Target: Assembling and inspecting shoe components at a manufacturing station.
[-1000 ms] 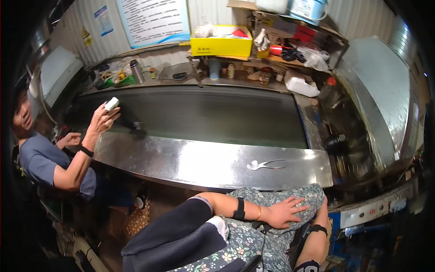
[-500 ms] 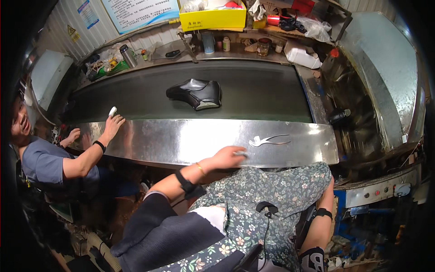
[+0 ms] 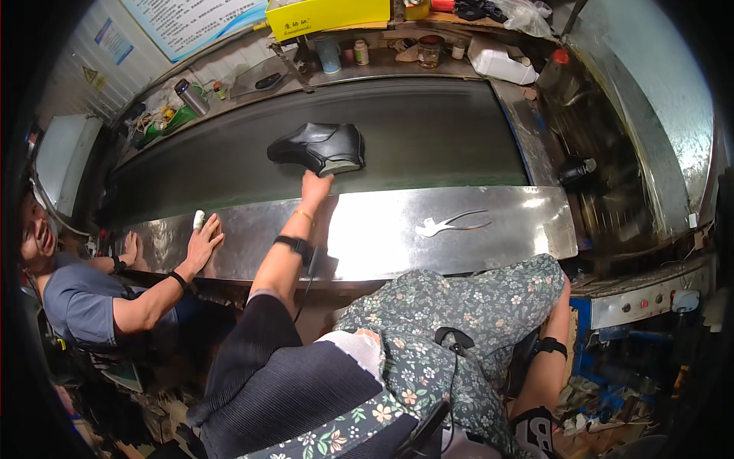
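A black leather shoe upper (image 3: pixel 317 144) lies on the dark belt (image 3: pixel 428 138), its narrower end toward the left and a pale grey patch at its lower right edge. My left hand (image 3: pixel 316 186) reaches across the metal ledge to that near edge, its fingers closed there; the fingertips are partly hidden. Silver pincers (image 3: pixel 451 222) rest on the ledge to the right of my left arm, touched by no hand. My right forearm (image 3: pixel 539 375) runs up at the lower right, and the hand beyond it is hidden behind the flowered apron (image 3: pixel 459 314).
On the left a co-worker in a blue shirt (image 3: pixel 88 287) has both hands on the shiny ledge (image 3: pixel 367 237), one finger wrapped in white. Behind the belt, a shelf carries a flask (image 3: pixel 191 98), jars and a white jug (image 3: pixel 501 61). A button panel (image 3: pixel 642 304) stands at right.
My left hand has gone from above the ledge near the pincers forward and left to the shoe upper. The co-worker's nearer hand has come down onto the ledge. The whole view has shifted.
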Demonstrator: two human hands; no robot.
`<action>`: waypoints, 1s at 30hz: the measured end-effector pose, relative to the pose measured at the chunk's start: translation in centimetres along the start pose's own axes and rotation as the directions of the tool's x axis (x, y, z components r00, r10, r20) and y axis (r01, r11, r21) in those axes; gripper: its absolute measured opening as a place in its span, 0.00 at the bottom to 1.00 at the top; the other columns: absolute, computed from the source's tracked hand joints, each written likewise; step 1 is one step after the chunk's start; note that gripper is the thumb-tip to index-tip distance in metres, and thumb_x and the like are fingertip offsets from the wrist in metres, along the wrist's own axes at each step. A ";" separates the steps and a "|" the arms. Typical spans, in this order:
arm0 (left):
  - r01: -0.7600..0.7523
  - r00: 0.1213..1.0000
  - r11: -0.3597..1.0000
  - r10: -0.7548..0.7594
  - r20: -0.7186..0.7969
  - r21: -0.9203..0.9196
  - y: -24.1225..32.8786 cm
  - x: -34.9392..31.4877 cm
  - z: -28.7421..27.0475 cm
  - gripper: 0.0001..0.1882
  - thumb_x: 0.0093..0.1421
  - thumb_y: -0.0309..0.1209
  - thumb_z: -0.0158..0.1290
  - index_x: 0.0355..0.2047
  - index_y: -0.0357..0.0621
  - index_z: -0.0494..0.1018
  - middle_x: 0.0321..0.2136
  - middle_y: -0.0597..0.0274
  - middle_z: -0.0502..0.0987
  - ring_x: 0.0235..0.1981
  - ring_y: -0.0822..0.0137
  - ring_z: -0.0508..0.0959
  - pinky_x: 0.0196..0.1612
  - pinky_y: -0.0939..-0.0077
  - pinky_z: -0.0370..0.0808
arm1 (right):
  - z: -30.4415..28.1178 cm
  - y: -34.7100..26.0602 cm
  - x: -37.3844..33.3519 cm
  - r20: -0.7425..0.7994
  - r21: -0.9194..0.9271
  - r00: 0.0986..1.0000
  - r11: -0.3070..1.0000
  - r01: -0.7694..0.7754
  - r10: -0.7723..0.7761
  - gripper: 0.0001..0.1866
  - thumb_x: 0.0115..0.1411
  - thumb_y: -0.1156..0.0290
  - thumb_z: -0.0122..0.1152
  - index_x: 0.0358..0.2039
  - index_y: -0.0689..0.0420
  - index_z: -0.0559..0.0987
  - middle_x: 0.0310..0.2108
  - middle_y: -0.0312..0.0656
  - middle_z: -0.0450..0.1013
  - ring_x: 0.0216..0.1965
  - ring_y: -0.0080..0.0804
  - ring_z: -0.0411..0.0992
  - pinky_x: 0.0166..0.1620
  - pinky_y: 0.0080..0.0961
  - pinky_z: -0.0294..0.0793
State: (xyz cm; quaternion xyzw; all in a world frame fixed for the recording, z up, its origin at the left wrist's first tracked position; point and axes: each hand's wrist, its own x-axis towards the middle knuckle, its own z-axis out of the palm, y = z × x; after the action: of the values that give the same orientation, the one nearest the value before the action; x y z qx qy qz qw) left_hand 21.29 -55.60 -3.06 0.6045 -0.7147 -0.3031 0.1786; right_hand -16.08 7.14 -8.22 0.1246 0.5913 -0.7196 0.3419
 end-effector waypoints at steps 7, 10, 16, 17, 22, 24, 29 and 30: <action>-0.332 0.943 0.939 0.329 0.040 0.096 7.0 -0.9 2.3 0.44 0.46 0.41 0.66 0.58 0.28 0.62 0.57 0.37 0.69 0.59 0.43 0.70 0.61 0.61 0.68 | 0.8 -1.0 -2.0 0.018 -0.062 0.996 0.994 0.093 -0.092 0.18 0.65 0.74 0.48 0.51 0.68 0.76 0.44 0.49 0.78 0.41 0.36 0.78 0.45 0.29 0.78; -0.453 0.715 0.744 0.632 -0.298 0.491 5.4 -0.2 0.1 0.44 0.42 0.37 0.68 0.59 0.38 0.63 0.55 0.43 0.71 0.58 0.44 0.70 0.61 0.60 0.68 | 2.2 -1.5 -2.1 0.109 0.006 0.991 0.997 0.081 -0.081 0.17 0.65 0.73 0.49 0.50 0.68 0.77 0.43 0.47 0.78 0.40 0.34 0.78 0.44 0.28 0.77; -0.013 0.996 1.000 0.010 0.088 0.027 3.1 3.8 -1.6 0.33 0.41 0.37 0.70 0.49 0.42 0.74 0.39 0.52 0.82 0.44 0.54 0.82 0.51 0.65 0.74 | 4.7 -1.4 -2.0 0.140 -0.107 0.976 0.977 0.184 -0.168 0.17 0.66 0.70 0.50 0.49 0.68 0.77 0.41 0.46 0.79 0.38 0.33 0.77 0.44 0.27 0.77; 0.047 0.983 0.997 -0.058 0.176 0.063 4.0 4.2 -2.0 0.29 0.40 0.39 0.70 0.43 0.40 0.77 0.37 0.52 0.83 0.42 0.55 0.82 0.49 0.66 0.76 | 5.0 -1.6 -2.2 0.079 -0.176 0.979 0.964 0.200 -0.189 0.17 0.67 0.68 0.52 0.49 0.68 0.78 0.41 0.46 0.79 0.38 0.32 0.77 0.44 0.26 0.76; 0.070 0.910 0.986 -0.001 0.415 -0.152 6.7 2.5 -4.2 0.23 0.45 0.38 0.66 0.39 0.36 0.79 0.34 0.55 0.83 0.38 0.58 0.82 0.43 0.64 0.77 | 6.4 -2.8 -2.7 0.029 -0.207 0.986 0.964 0.167 -0.165 0.15 0.66 0.70 0.53 0.46 0.68 0.79 0.42 0.44 0.79 0.40 0.31 0.77 0.45 0.27 0.75; 0.211 0.793 0.810 0.185 0.581 -0.547 11.1 -4.0 -4.9 0.18 0.50 0.35 0.62 0.38 0.35 0.79 0.31 0.55 0.82 0.34 0.59 0.82 0.41 0.65 0.78 | 4.1 -2.9 -4.9 0.053 -0.267 0.975 0.938 0.222 -0.216 0.14 0.66 0.71 0.54 0.46 0.67 0.79 0.39 0.42 0.79 0.39 0.31 0.76 0.44 0.26 0.75; 0.514 0.672 0.443 0.325 0.665 -0.735 4.7 -16.0 -4.8 0.17 0.50 0.29 0.58 0.40 0.33 0.78 0.36 0.52 0.82 0.38 0.60 0.82 0.45 0.66 0.79 | 7.5 -6.6 -9.1 0.110 -0.394 0.867 0.780 0.487 -0.486 0.20 0.60 0.74 0.62 0.53 0.66 0.75 0.47 0.45 0.77 0.47 0.32 0.76 0.54 0.29 0.74; 0.606 0.534 0.370 0.465 0.706 -0.704 7.4 -20.3 -4.6 0.19 0.58 0.33 0.55 0.47 0.33 0.76 0.39 0.53 0.82 0.39 0.61 0.81 0.47 0.67 0.78 | 8.9 -7.9 -11.3 0.276 -0.316 0.818 0.756 0.574 -0.505 0.28 0.59 0.74 0.65 0.59 0.64 0.70 0.54 0.47 0.73 0.55 0.34 0.72 0.59 0.30 0.70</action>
State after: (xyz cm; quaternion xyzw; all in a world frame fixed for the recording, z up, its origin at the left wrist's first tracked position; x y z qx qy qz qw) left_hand 22.74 -36.21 7.51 0.2000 -0.3669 -0.9030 0.0995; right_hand -10.82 3.20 6.80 -0.1843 0.6991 -0.6651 0.1868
